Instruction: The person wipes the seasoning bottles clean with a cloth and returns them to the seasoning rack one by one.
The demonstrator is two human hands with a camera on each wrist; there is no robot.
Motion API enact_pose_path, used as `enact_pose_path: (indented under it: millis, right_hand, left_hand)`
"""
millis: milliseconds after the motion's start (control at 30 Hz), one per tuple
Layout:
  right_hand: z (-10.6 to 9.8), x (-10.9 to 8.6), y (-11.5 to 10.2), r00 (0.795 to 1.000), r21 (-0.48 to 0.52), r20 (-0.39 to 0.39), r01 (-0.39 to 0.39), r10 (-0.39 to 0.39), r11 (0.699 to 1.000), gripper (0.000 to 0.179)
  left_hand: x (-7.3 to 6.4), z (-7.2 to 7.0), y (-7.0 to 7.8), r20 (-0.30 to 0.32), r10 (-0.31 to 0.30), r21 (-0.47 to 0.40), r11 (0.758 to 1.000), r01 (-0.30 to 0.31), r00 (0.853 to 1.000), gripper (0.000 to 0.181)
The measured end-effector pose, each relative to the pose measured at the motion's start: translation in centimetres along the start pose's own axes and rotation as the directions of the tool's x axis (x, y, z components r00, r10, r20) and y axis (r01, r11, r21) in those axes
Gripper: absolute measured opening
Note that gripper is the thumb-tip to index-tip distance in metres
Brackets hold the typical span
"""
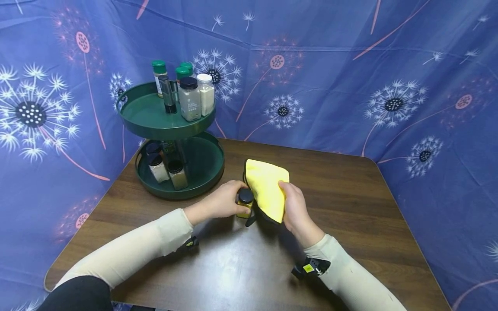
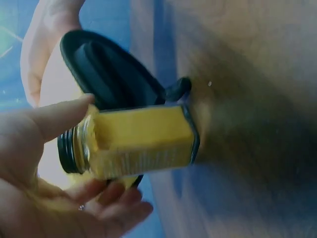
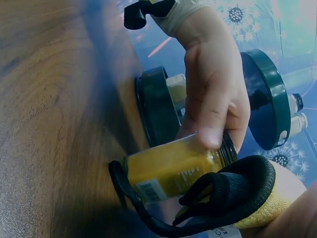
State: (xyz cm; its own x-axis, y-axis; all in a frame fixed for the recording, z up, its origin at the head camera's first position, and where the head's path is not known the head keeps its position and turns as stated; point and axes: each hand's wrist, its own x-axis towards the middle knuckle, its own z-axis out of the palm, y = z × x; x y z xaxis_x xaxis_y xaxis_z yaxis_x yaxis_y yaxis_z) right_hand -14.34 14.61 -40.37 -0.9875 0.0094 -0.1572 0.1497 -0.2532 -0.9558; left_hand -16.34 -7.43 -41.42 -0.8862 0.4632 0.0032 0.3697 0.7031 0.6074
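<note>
A square glass jar (image 1: 245,206) of yellow powder with a black cap stands just above the wooden table (image 1: 350,194). My left hand (image 1: 227,202) grips it near the cap, thumb on one side and fingers on the other. The left wrist view shows the jar (image 2: 141,141) lying between thumb (image 2: 54,116) and fingers. My right hand (image 1: 292,207) holds a yellow cloth (image 1: 268,188) with black trim against the jar's side. In the right wrist view the jar (image 3: 168,168) shows its barcode label, and the cloth (image 3: 270,198) touches it from below.
A dark green two-tier round rack (image 1: 155,119) stands at the table's back left. Several spice jars (image 1: 189,98) sit on its top tier and three more (image 1: 167,168) on the lower tier. Blue flowered fabric (image 1: 350,65) walls the table on all sides.
</note>
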Motion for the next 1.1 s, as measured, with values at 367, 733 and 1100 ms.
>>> enact_pose_path:
  millis: [367, 733, 1100]
  right_hand:
    - [1.0, 0.3, -0.3, 0.999, -0.026, 0.025, 0.030, -0.030, 0.999, 0.026]
    - [1.8, 0.7, 0.4, 0.990, -0.071, 0.134, 0.055, -0.045, 0.996, 0.032]
    - [1.0, 1.8, 4.2, 0.993, -0.211, 0.049, -0.095, 0.107, 0.973, 0.031]
  left_hand:
    - [-0.3, 1.5, 0.7, -0.142, -0.147, -0.019, 0.989, 0.145, 0.979, 0.067]
    - [-0.1, 0.1, 1.0, -0.085, -0.102, -0.024, 0.995, 0.100, 0.991, 0.039]
    - [0.2, -0.1, 1.0, -0.082, -0.094, -0.017, 0.996, 0.093, 0.992, 0.045]
